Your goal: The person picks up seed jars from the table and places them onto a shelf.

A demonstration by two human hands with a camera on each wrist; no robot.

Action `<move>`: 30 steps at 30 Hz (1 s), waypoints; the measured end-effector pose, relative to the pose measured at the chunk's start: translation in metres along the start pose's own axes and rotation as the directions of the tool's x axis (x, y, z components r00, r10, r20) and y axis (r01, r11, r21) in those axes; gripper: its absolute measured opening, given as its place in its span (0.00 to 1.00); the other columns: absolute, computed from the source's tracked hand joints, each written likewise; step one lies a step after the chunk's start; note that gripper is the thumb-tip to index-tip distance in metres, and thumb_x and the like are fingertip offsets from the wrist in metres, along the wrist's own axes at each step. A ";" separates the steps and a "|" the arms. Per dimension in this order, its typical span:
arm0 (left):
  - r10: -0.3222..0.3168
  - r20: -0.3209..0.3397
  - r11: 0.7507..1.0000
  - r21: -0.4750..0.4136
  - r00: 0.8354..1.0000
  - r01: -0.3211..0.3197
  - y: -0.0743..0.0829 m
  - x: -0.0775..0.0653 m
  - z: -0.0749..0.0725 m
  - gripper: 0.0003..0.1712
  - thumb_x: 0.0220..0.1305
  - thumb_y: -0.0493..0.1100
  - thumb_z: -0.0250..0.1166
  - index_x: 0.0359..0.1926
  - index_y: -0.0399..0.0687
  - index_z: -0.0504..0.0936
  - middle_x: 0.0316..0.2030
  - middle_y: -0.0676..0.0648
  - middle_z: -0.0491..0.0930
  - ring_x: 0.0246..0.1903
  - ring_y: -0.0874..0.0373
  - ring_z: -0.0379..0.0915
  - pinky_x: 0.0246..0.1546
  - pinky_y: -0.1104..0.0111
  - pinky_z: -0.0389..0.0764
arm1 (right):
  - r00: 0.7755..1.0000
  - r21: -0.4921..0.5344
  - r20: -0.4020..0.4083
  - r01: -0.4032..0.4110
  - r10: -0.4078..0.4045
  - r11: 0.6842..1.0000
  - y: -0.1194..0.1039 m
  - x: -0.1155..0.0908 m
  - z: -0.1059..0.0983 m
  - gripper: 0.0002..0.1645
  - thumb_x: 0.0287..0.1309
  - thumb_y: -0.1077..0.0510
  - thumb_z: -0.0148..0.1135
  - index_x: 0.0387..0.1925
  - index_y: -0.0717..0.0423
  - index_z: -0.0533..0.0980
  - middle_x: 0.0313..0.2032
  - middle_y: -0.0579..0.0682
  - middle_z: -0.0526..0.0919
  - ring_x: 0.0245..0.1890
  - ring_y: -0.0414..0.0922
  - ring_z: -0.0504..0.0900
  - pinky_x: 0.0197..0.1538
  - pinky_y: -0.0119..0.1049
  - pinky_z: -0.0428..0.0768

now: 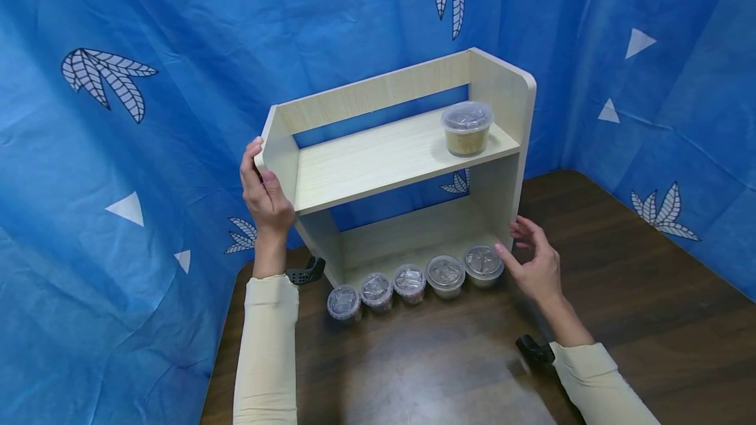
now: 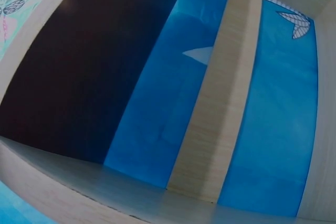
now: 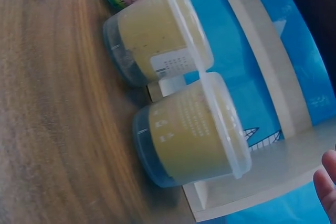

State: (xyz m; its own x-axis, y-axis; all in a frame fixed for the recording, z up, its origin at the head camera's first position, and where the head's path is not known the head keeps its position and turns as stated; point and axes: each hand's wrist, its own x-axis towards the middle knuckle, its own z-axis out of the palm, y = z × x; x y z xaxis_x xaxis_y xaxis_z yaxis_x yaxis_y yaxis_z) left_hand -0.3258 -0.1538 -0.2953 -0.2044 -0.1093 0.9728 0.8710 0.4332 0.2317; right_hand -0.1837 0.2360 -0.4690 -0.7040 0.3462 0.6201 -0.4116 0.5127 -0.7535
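Note:
A pale wooden two-tier shelf stands on the table. My left hand holds the upper front corner of its left side panel, fingers along the edge and thumb lower down. At the lower right, my right hand has its fingertips beside the right panel's front edge. Its thumb points at a lidded cup, the rightmost of several small clear cups in a row before the lower tier. That cup and its neighbour show yellowish contents in the right wrist view. Another lidded tub sits on the upper tier's right end.
A dark wood table carries everything. Blue patterned cloth hangs behind and along both sides, showing through the shelf's open back. Further left in the row stand smaller cups, among them one at the far left end.

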 end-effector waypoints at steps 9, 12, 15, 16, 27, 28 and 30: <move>-0.004 0.003 1.000 0.000 1.000 0.004 0.000 0.000 0.000 0.22 0.66 0.37 0.50 0.60 0.35 0.67 0.63 0.42 0.71 0.60 0.50 0.71 0.57 0.54 0.75 | 0.999 0.006 0.027 -0.020 0.019 1.000 0.008 -0.005 0.001 0.40 0.50 0.65 0.73 0.64 0.67 0.67 0.56 0.63 0.79 0.49 0.30 0.75 0.51 0.21 0.72; -0.003 0.002 1.000 -0.001 1.000 0.003 -0.001 -0.001 0.000 0.22 0.66 0.37 0.50 0.60 0.35 0.67 0.62 0.42 0.71 0.60 0.50 0.71 0.56 0.54 0.75 | 0.999 0.007 0.033 -0.026 0.025 1.000 0.011 -0.006 0.002 0.40 0.51 0.65 0.73 0.64 0.67 0.67 0.56 0.63 0.78 0.49 0.30 0.75 0.52 0.21 0.72; -0.003 -0.001 1.000 -0.001 1.000 0.003 -0.001 -0.001 0.000 0.22 0.65 0.36 0.50 0.60 0.35 0.67 0.62 0.42 0.71 0.60 0.50 0.71 0.56 0.54 0.76 | 0.998 0.002 0.042 -0.036 0.036 0.999 0.013 -0.008 0.002 0.39 0.51 0.65 0.73 0.64 0.67 0.67 0.57 0.63 0.78 0.49 0.32 0.75 0.52 0.20 0.71; -0.002 -0.002 1.000 -0.002 1.000 0.002 -0.001 -0.001 0.000 0.22 0.65 0.36 0.50 0.60 0.35 0.67 0.62 0.42 0.71 0.60 0.50 0.71 0.56 0.54 0.76 | 0.998 0.000 0.045 -0.041 0.041 0.999 0.014 -0.009 0.002 0.39 0.51 0.64 0.73 0.64 0.67 0.67 0.57 0.63 0.78 0.50 0.33 0.75 0.52 0.20 0.71; 0.000 -0.003 1.000 0.004 1.000 0.000 -0.003 -0.001 0.000 0.23 0.64 0.35 0.51 0.60 0.34 0.66 0.62 0.41 0.72 0.60 0.50 0.72 0.56 0.54 0.76 | 0.997 -0.032 0.059 -0.044 0.046 0.999 0.021 -0.015 0.004 0.40 0.50 0.64 0.74 0.63 0.67 0.68 0.55 0.65 0.79 0.49 0.49 0.79 0.49 0.17 0.70; 0.000 -0.003 1.000 0.005 1.000 0.000 -0.003 -0.001 0.000 0.23 0.64 0.35 0.50 0.60 0.34 0.67 0.62 0.41 0.72 0.60 0.50 0.72 0.56 0.54 0.76 | 0.997 -0.036 0.062 -0.046 0.049 0.998 0.022 -0.015 0.004 0.40 0.50 0.64 0.74 0.63 0.67 0.68 0.55 0.65 0.79 0.49 0.52 0.79 0.49 0.17 0.69; 0.000 -0.002 1.000 0.007 1.000 0.000 -0.002 -0.001 0.000 0.23 0.64 0.35 0.50 0.60 0.34 0.67 0.62 0.41 0.72 0.60 0.50 0.72 0.56 0.54 0.76 | 0.996 -0.042 0.069 -0.051 0.054 0.998 0.024 -0.017 0.004 0.40 0.50 0.64 0.74 0.63 0.68 0.67 0.55 0.66 0.78 0.49 0.56 0.79 0.49 0.16 0.69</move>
State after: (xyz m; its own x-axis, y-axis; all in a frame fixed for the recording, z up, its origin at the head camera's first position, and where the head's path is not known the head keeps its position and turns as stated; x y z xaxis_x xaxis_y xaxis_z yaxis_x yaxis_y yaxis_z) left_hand -0.3276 -0.1544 -0.2963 -0.2036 -0.1109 0.9728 0.8681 0.4390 0.2317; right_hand -0.1842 0.2392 -0.4985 -0.7634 0.3183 0.5621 -0.3505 0.5268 -0.7744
